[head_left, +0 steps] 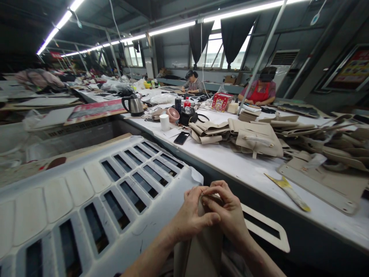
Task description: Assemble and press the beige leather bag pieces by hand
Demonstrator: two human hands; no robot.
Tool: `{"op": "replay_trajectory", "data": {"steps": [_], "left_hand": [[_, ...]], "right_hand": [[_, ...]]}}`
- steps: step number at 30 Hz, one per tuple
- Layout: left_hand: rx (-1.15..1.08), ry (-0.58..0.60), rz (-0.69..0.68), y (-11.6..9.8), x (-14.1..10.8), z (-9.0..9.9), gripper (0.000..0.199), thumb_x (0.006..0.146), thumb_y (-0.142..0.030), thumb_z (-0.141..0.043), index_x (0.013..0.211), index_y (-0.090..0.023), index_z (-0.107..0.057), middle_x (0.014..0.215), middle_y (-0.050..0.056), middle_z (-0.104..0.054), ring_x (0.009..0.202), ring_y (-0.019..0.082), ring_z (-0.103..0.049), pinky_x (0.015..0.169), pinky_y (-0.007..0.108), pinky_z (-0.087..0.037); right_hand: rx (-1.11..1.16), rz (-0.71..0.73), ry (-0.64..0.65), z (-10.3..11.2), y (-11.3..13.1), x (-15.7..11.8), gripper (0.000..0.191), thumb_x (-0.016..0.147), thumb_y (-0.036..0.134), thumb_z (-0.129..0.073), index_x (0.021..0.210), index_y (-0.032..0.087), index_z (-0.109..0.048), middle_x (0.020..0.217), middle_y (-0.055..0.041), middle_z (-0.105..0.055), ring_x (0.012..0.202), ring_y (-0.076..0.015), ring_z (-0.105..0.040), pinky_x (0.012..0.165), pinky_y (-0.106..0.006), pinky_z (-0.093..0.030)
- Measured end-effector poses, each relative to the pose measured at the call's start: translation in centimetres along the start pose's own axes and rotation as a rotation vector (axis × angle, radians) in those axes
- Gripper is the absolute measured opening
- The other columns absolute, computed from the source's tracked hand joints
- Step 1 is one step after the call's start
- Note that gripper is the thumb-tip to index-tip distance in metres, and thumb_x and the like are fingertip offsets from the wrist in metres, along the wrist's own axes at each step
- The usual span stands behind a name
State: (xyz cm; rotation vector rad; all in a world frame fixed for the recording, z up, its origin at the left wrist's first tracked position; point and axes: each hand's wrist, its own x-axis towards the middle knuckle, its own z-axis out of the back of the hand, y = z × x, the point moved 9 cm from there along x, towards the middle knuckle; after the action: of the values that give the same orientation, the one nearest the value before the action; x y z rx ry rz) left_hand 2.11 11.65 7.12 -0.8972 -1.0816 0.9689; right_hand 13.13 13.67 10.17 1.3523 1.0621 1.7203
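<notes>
So both hands are busy at the bottom centre of the frame: the left hand (191, 211) and the right hand (230, 207) are pinched in close together on the top end of a folded beige piece (203, 252), which runs down out of the bottom edge. The fingers cover the very tip, so I can't tell exactly what's between them. Just right of the right hand there's a pale strip with a long slot (281, 234), partly hidden behind it

Lower left is mostly a grey-blue slotted rack (152, 231) with pale flat panels (57, 198) lying along it. The white worktable (230, 167) cuts across the middle to the lower right, carrying a black phone (181, 138), a white cup (164, 122), a pink fan (173, 114) and a steel kettle (135, 105). Right of those is a heap of beige pieces (256, 134), with a yellow-smeared tool (288, 191) below. Upper right, a co-worker in a red apron (263, 92) sits at the table
</notes>
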Motion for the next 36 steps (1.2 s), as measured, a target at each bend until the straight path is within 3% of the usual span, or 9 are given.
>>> {"op": "replay_trajectory", "data": {"steps": [4,9,12,15,20,25,28,32,36], "left_hand": [[0.04,-0.01,0.011,0.1,-0.3,0.0,0.055,0.081,-0.049,-0.07,0.127,-0.023,-0.056,0.128,0.009,-0.06,0.126,0.031,-0.048,0.109,0.045,-0.035],[-0.077,-0.055,0.122,1.6,-0.7,0.4,0.037,0.092,-0.045,-0.058,0.122,-0.024,-0.057,0.118,0.006,-0.068,0.113,0.025,-0.06,0.101,0.038,-0.044],[-0.164,-0.086,0.19,2.1,-1.1,0.6,0.041,0.093,-0.049,-0.056,0.126,-0.026,-0.055,0.113,0.004,-0.07,0.101,0.022,-0.065,0.093,0.035,-0.048],[-0.067,-0.208,0.206,2.1,-1.8,1.4,0.041,0.092,-0.049,-0.056,0.126,-0.026,-0.057,0.12,0.004,-0.068,0.109,0.022,-0.063,0.1,0.034,-0.046],[0.193,-0.394,0.144,1.5,-3.9,2.2,0.043,0.089,-0.048,-0.06,0.126,-0.025,-0.062,0.127,0.007,-0.062,0.122,0.024,-0.055,0.107,0.036,-0.041],[-0.046,-0.397,0.364,3.7,-5.4,1.1,0.049,0.088,-0.058,-0.056,0.113,-0.019,-0.071,0.103,0.009,-0.072,0.092,0.025,-0.065,0.078,0.032,-0.053],[-0.288,-0.398,0.471,4.7,-5.6,0.3,0.055,0.082,-0.06,-0.064,0.114,-0.015,-0.071,0.096,0.01,-0.074,0.08,0.022,-0.066,0.063,0.027,-0.052],[-0.496,-0.419,0.504,5.5,-5.6,0.0,0.053,0.078,-0.055,-0.072,0.113,-0.015,-0.071,0.09,0.007,-0.075,0.071,0.019,-0.067,0.06,0.025,-0.053],[-0.53,-0.453,0.515,6.0,-5.8,0.1,0.058,0.072,-0.059,-0.076,0.11,-0.014,-0.072,0.083,0.007,-0.075,0.066,0.019,-0.067,0.057,0.026,-0.054]], "right_hand": [[0.096,-0.16,0.007,-0.5,-1.7,0.6,0.018,0.077,0.031,-0.075,0.09,0.021,-0.069,0.091,-0.0015,-0.059,0.084,-0.0147,-0.057,0.072,-0.024,-0.048],[0.354,-0.381,-0.171,0.4,-5.1,-1.1,0.043,0.082,0.057,-0.068,0.104,0.021,-0.065,0.084,-0.0005,-0.063,0.069,-0.0116,-0.055,0.062,-0.022,-0.045],[0.18,-0.329,-0.195,1.3,-5.2,-3.0,0.041,0.084,0.056,-0.067,0.106,0.022,-0.065,0.099,-0.0046,-0.067,0.081,-0.0161,-0.06,0.071,-0.027,-0.049],[-0.002,-0.239,-0.184,1.7,-4.7,-4.6,0.036,0.085,0.048,-0.068,0.109,0.021,-0.066,0.109,-0.0078,-0.067,0.096,-0.0215,-0.062,0.085,-0.033,-0.05],[0.038,-0.248,-0.179,1.1,-5.0,-5.3,0.035,0.085,0.044,-0.067,0.11,0.02,-0.062,0.108,-0.0075,-0.068,0.099,-0.0223,-0.065,0.089,-0.033,-0.05],[0.209,-0.37,-0.209,0.3,-6.4,-5.5,0.041,0.08,0.052,-0.07,0.102,0.019,-0.062,0.103,-0.0078,-0.07,0.096,-0.0222,-0.065,0.087,-0.032,-0.052],[0.295,-0.411,-0.185,-0.6,-7.3,-6.4,0.047,0.078,0.052,-0.073,0.111,0.02,-0.06,0.114,-0.0091,-0.068,0.102,-0.0236,-0.065,0.088,-0.033,-0.052],[0.314,-0.444,-0.16,-1.6,-9.1,-9.1,0.061,0.075,0.051,-0.073,0.127,0.023,-0.055,0.129,-0.0121,-0.062,0.112,-0.0277,-0.063,0.093,-0.038,-0.052],[0.228,-0.343,-0.184,-1.0,-9.9,-11.0,0.074,0.071,0.05,-0.073,0.137,0.026,-0.052,0.139,-0.0108,-0.057,0.122,-0.0292,-0.058,0.093,-0.035,-0.052]]}}
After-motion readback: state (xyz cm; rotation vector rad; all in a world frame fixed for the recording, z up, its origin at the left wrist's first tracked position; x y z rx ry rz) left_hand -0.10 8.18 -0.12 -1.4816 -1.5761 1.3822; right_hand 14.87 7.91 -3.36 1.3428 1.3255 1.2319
